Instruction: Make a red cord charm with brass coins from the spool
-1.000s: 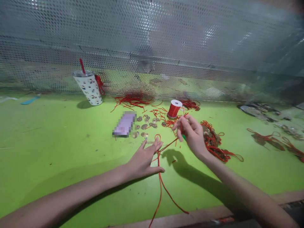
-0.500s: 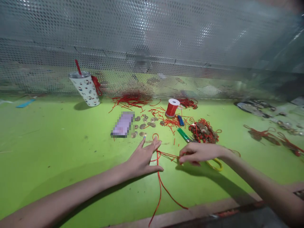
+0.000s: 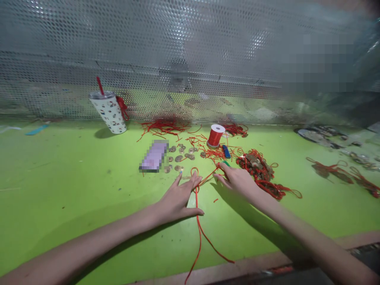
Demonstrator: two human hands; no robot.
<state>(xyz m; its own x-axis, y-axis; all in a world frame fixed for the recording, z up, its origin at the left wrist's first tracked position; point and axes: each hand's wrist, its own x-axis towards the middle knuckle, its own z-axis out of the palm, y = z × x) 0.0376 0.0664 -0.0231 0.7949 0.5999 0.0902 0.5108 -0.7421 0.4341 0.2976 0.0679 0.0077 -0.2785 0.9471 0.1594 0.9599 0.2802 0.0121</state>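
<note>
Where I look down through the head camera, the red cord [image 3: 196, 202] lies on the green counter [image 3: 103, 186] in front of me, its long axis running from near to far. Its small loop [image 3: 194, 168] points away from me, at the left fingertips; toward me the cord forks into two tails, one reaching down to the counter's near edge, the other slanting off to the right. My left hand [image 3: 176, 200] rests at the cord just short of the loop, its grip spread, with the thumb reaching the cord lower down. My right hand [image 3: 237, 182] has its grip pinching red strands [image 3: 208, 176] that branch off near the loop and slope to the right and away. Beyond the hands I see loose coins [image 3: 178, 158], with a pixelated purple slab [image 3: 154, 155] beside them, and an upright spool of red thread [image 3: 215, 137]. Heaped coins with red cords [image 3: 255, 163] lie beyond my right wrist.
</note>
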